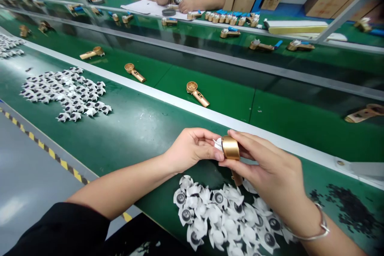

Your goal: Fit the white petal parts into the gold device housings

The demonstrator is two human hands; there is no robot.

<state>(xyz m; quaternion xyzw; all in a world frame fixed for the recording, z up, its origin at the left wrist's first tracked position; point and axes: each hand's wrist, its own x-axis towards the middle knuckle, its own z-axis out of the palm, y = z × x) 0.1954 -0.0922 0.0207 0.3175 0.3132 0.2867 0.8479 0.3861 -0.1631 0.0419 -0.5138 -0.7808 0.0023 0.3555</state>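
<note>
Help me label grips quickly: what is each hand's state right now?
Left hand: closed, pinching a white plastic-looking bladed piece.
Right hand: closed, gripping a metallic gold round-headed casing.

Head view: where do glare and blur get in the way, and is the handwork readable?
Head view, left: pale glare on the green worktop and a sheen on the grey floor; head view, right edge: a gold part looks smeared; head view, centre: the gold housing in the right hand is readable.

Bright, glare on tabletop (pixel 141 128), blurred edges
</note>
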